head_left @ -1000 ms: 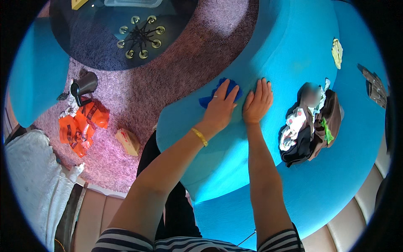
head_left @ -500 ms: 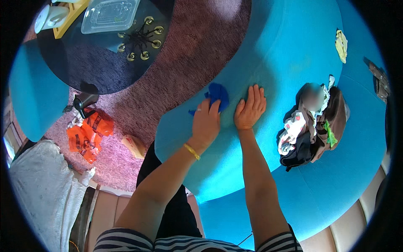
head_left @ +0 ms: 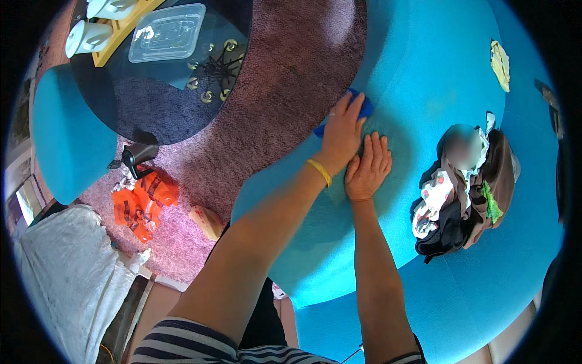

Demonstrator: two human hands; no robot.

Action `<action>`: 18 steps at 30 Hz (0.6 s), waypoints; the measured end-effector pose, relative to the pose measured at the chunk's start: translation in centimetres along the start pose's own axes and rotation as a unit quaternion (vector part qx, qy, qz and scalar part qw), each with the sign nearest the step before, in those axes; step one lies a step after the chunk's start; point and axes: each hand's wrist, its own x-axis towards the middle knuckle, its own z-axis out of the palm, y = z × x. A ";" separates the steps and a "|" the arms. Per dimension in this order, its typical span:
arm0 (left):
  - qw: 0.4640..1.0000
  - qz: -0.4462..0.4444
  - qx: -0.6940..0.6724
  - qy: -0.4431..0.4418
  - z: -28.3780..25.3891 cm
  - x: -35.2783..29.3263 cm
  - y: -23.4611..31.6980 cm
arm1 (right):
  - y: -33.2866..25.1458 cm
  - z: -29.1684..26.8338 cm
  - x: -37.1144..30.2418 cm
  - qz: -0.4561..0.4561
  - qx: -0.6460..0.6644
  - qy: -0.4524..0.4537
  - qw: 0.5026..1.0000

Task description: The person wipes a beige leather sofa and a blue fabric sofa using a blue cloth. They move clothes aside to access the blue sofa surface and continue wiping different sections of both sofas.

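My left hand (head_left: 341, 134) presses a dark blue cloth (head_left: 365, 107) against the curved inner edge of the turquoise sofa seat (head_left: 439, 67). Its fingers are bent over the cloth, which sticks out at the fingertips and on the left side. Just right of it and nearer to me, my right hand (head_left: 368, 168) rests palm down on the seat, fingers stretched and slightly apart, holding nothing. A yellow band (head_left: 319, 172) circles my left wrist.
Heaped clothes (head_left: 448, 224) lie right on the sofa; a yellow cloth (head_left: 500, 65) lies beyond. Far left, a dark glass table (head_left: 139, 115) carries a clear plastic container (head_left: 167, 33) and white cups (head_left: 88, 39). A black hair dryer (head_left: 139, 155) and orange bag (head_left: 145, 206) lie on the carpet.
My left hand has slid the blue cloth away from me and to the right along the seat edge. My right hand stays flat on nearly the same spot; the view has shifted a little.
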 end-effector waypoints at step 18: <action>0.993 -0.087 -0.085 -0.003 -3.6 -5.6 1.7 | -0.4 0.0 -0.3 0.016 0.008 -0.019 1.000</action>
